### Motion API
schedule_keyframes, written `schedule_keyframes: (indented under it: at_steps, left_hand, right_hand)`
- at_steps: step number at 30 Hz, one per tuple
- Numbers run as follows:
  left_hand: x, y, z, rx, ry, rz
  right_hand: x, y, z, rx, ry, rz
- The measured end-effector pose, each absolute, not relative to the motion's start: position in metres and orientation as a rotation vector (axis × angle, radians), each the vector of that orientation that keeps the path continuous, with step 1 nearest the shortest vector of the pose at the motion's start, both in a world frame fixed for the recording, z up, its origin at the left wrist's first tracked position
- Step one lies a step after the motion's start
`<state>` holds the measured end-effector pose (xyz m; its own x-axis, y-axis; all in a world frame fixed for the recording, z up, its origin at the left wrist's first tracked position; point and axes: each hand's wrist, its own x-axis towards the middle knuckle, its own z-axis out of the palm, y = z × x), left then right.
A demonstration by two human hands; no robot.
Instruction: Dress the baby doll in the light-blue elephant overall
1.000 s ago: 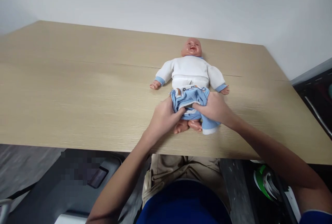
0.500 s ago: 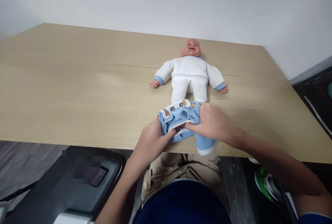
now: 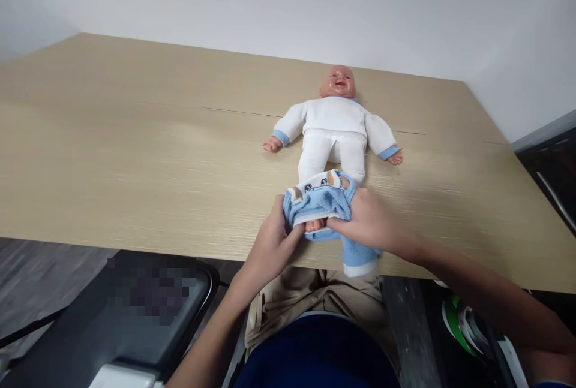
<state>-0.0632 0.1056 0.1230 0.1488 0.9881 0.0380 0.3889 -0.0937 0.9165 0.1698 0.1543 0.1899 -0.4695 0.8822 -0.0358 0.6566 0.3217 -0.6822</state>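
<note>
A baby doll [image 3: 335,115] in a white top and white leggings lies on its back, head toward the wall. Blue and white terry pants [image 3: 321,203] with printed eyes are bunched around its lower legs, and a doll foot shows in one opening. My left hand [image 3: 273,241] grips the left edge of the pants, thumb by the foot. On the other side my right hand [image 3: 371,220] pinches the cloth, fingers partly inside it. The other pant leg [image 3: 359,256] hangs down at the table's front edge.
The wooden table [image 3: 135,154] reaches back to a pale wall. Below its front edge at the left is a black case or seat [image 3: 90,322] with a white object [image 3: 122,377] on it. Green and white round items [image 3: 459,325] sit at the lower right.
The doll's foot now shows in the pants' opening, where it was mostly hidden. Both hands and the pants appear slightly further right, with the view shifted a little.
</note>
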Motion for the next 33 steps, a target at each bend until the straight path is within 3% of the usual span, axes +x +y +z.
schedule_keyframes:
  at_steps: [10, 33]
  left_hand:
    - [-0.073, 0.142, 0.137, 1.84, 1.309, 1.06]
    - [-0.089, 0.166, 0.121, 1.853, 1.283, 1.156]
  right_hand:
    - [0.182, 0.192, 0.166, -0.926, -2.222, 0.849]
    - [0.185, 0.204, 0.16, -0.938, -2.237, 0.877]
